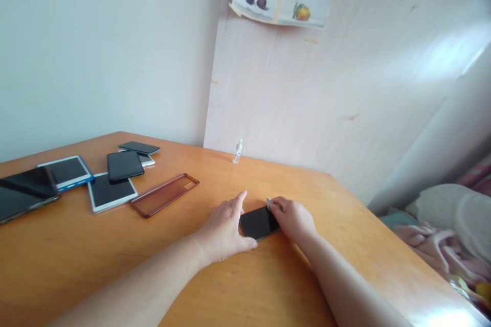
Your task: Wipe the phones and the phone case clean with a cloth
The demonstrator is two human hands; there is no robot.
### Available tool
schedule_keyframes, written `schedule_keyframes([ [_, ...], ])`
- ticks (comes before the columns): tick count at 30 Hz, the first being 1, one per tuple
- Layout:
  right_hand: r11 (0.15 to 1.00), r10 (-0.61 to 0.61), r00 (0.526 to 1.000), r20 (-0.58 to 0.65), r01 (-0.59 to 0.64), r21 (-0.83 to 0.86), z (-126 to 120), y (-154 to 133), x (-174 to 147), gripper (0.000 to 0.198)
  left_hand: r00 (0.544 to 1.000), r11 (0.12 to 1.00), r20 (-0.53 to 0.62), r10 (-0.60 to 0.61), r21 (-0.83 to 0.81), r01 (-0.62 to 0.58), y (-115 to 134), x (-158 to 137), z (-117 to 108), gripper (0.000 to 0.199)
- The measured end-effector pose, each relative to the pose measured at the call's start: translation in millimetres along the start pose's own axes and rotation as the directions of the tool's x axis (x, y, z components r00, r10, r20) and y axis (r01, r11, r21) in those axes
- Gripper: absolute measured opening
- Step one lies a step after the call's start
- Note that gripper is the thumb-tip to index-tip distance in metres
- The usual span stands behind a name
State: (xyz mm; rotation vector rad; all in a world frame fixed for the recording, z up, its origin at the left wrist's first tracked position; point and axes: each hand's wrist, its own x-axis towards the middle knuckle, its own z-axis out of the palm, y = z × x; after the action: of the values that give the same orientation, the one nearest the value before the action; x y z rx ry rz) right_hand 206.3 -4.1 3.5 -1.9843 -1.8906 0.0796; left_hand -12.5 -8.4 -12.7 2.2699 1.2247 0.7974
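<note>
A dark smartphone [258, 222] lies flat on the wooden table, screen up. My left hand [225, 230] spans its left end, the thumb at the near edge and a finger at the far corner; the index finger sticks up. Over the phone's right end, my right hand [293, 218] pinches a small white piece [269, 203], perhaps a wipe or cloth, against the screen. Most of that piece is hidden by my fingers.
On the table [215, 184] to the left are a reddish-brown phone case [165, 195], a white-framed tablet [111, 191], a blue-edged tablet [69, 171], a larger dark tablet [26, 191] and several phones [125, 164]. A small pump bottle [237, 153] stands near the wall.
</note>
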Motion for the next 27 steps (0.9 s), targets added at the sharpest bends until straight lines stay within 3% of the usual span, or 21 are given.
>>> schedule_keyframes([
  [2, 0.994, 0.106, 0.994, -0.036, -0.106, 0.001, -3.8, 18.0, 9.4, 0.035, 1.000, 1.000, -0.001, 0.004, 0.001, -0.004, 0.1, 0.0, 0.2, 0.109],
  [4, 0.994, 0.109, 0.994, -0.031, -0.109, 0.019, -3.9, 20.5, 9.6, 0.034, 1.000, 1.000, 0.005, 0.003, 0.007, -0.003, 0.2, 0.1, 0.1, 0.107],
  [7, 0.995, -0.065, 0.997, 0.038, 0.062, 0.071, 2.1, -5.7, -7.7, 0.028, 1.000, 1.000, 0.008, 0.002, 0.022, -0.002, -0.3, 0.6, 0.3, 0.106],
  [10, 0.948, -0.304, 0.946, 0.113, 0.288, 0.138, 7.9, -38.1, -28.6, 0.027, 1.000, 0.999, -0.007, 0.023, 0.036, -0.023, -2.2, 1.3, 1.5, 0.098],
  [12, 0.935, -0.345, 0.930, 0.129, 0.329, 0.132, 7.4, -44.5, -32.0, 0.027, 0.999, 0.999, -0.009, 0.036, 0.039, -0.035, -3.5, 1.4, 2.1, 0.096],
  [14, 0.972, -0.232, 0.966, 0.114, 0.226, 0.065, 2.6, -34.3, -24.3, 0.028, 0.999, 0.999, -0.006, 0.032, 0.036, -0.032, -4.0, 0.9, 1.8, 0.098],
  [17, 0.996, 0.066, 0.996, 0.053, -0.063, -0.067, -7.4, -3.5, -4.2, 0.031, 1.000, 1.000, 0.004, 0.018, 0.024, -0.018, -2.8, -0.2, -0.1, 0.098],
  [20, 0.985, 0.155, 0.987, 0.034, -0.152, -0.087, -11.6, 10.1, 2.7, 0.031, 1.000, 1.000, 0.012, 0.009, 0.023, -0.010, -1.1, -0.5, -1.8, 0.095],
  [23, 0.999, -0.032, 0.993, 0.114, 0.027, 0.043, -6.6, -9.9, -13.1, 0.027, 1.000, 0.999, 0.003, 0.003, 0.039, -0.003, -0.8, 0.2, -1.3, 0.095],
  [25, 0.971, -0.213, 0.962, 0.171, 0.189, 0.148, -1.9, -29.3, -28.0, 0.024, 1.000, 0.999, -0.012, 0.011, 0.049, -0.010, -1.1, 0.8, -0.5, 0.092],
  [27, 0.947, -0.298, 0.934, 0.195, 0.265, 0.180, 0.3, -39.7, -36.2, 0.023, 1.000, 0.999, -0.019, 0.018, 0.051, -0.017, -1.2, 1.0, -0.3, 0.089],
])
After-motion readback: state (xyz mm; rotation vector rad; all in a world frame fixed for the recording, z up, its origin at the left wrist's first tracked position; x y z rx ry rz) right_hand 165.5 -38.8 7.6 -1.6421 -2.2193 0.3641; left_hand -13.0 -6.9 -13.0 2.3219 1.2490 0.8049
